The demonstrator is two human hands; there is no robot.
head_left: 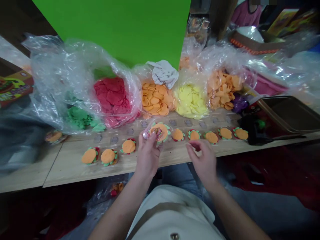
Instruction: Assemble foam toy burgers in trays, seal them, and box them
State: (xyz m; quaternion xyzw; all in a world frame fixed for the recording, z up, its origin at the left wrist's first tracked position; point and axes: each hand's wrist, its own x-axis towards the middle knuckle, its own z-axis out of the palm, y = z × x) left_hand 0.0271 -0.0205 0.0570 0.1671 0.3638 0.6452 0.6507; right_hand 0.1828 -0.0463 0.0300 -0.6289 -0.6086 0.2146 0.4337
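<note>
Now gripping clear burger pack (165, 132) in left hand (147, 156) — thumb over printed label (159, 130) — above wooden table (172, 156), between toy burgers (178, 134) set out to both sides. Holding right hand (203, 161) apart from pack, fingers curled near front edge; can't tell whether pinching anything. Best, probably: support pack from below, smooth label from middle outward, go easy on squeeze, watch for creases. As for writing — too small on label; big lettering on printed box (15, 85), far left beside burger picture, too blurred to read.
</note>
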